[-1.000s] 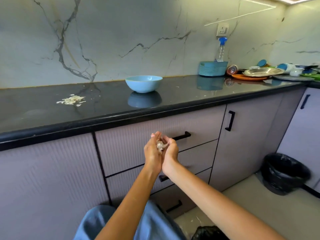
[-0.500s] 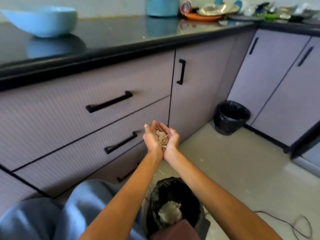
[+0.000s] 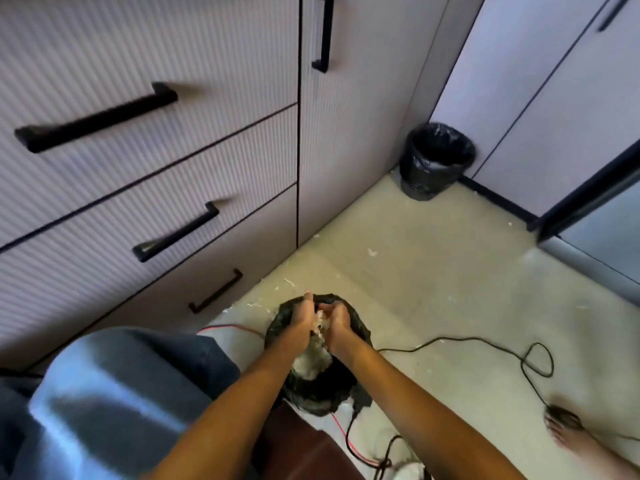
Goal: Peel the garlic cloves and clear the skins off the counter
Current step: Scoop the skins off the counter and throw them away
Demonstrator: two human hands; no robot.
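dropped from drawer height to right over the near bin [image 3: 313,382] since half a second ago; view tipped down too, counter and blue bowl gone from view, so no check possible on what is left up there.

left hand [image 3: 300,318] and right hand [image 3: 336,318] side by side over the bin mouth, heels toward each other, fingers pointing away. garlic skins [image 3: 320,323] sit pale and papery in the gap between the two palms, partly spilling below the fingers toward the pale heap [image 3: 310,363] already in the liner. fingers look loosely curved as a cup, not clamped; blurred, so cannot tell exactly how far parted. likely cupped that way because skins are light and flyaway: two-hand scoop keeps them from drifting off during the carry.

held low, close to the rim, probably for the same reason: short drop, less scatter. white flecks [image 3: 289,281] on floor just beyond the fingertips suggest scatter happens anyway.

judged step: dumping skins. next needs palms parted and maybe rubbed together to shed stuck bits. risk: pieces clinging to skin or landing outside the rim.

second bin [image 3: 434,161] well beyond the fingers, in the cabinet corner, not used. cables [image 3: 485,341] on floor off to the right of the right hand. bare foot [image 3: 568,434] at lower right.
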